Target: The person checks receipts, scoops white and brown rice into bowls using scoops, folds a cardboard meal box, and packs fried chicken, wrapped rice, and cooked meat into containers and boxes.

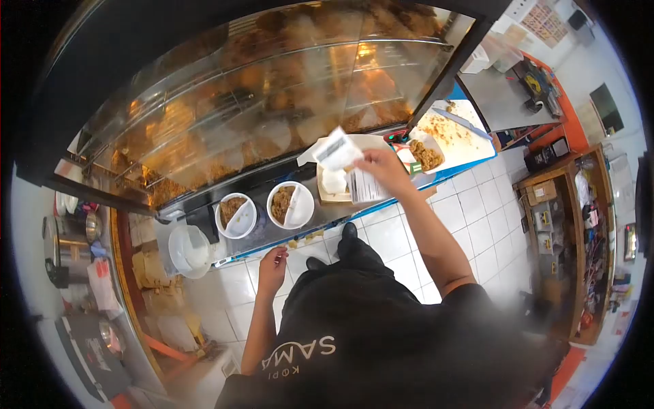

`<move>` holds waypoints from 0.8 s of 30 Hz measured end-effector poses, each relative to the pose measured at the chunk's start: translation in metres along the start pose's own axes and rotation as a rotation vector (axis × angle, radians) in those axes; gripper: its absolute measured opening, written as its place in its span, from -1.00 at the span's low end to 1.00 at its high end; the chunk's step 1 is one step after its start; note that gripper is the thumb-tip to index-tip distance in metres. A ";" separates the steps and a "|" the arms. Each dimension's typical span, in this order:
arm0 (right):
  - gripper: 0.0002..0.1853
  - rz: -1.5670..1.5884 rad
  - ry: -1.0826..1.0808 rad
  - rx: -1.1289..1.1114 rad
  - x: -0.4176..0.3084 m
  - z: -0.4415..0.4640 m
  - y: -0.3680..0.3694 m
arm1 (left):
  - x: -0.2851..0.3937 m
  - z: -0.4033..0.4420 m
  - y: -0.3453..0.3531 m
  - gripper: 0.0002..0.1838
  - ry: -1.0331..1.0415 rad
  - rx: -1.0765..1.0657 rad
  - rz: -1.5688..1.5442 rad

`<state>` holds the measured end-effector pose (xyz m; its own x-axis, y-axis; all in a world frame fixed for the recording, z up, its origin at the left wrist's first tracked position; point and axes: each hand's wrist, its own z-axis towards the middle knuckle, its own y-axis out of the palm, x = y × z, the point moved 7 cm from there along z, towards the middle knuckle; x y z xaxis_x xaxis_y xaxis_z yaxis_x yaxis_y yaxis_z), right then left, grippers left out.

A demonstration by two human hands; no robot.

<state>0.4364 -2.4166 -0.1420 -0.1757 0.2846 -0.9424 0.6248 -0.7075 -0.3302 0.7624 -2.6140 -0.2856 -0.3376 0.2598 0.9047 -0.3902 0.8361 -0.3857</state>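
My right hand (385, 170) is closed on the edge of a white paper packet (338, 146) with a dark printed patch, held above the counter. Under it is an open takeaway box (331, 194) with a white item inside; a printed paper slip (368, 187) hangs beside the box, partly behind my hand. My left hand (272, 269) hovers just off the counter's front edge, fingers curled together, with nothing visible in them. Nearest to it are two white tubs, one on the left (238, 228) and one on the right (298, 211), each with brown food and a white divider.
A glass display case (272, 88) with steamy panes runs behind the counter. A translucent tub (189, 251) stands at the counter's left end. To the right are a box of crumbly fried food (426, 157) and a knife (462, 123) on a crumb-strewn cutting board (470, 140). Wooden shelves (572, 238) stand farther right.
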 end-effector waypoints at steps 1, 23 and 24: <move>-0.73 -0.132 -0.030 0.008 0.032 0.001 0.008 | -0.004 -0.003 0.002 -0.79 -0.031 -0.015 -0.001; -0.52 -0.194 0.142 0.023 0.071 -0.024 0.008 | -0.036 -0.016 -0.007 -0.77 -0.038 0.009 0.071; -0.53 -0.239 0.094 -0.026 0.068 -0.025 0.016 | -0.036 -0.016 -0.005 -0.77 -0.046 0.009 0.067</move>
<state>0.4541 -2.3924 -0.2102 -0.2498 0.5017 -0.8282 0.5937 -0.5963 -0.5403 0.7902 -2.6200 -0.3138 -0.4018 0.2923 0.8678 -0.3728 0.8134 -0.4466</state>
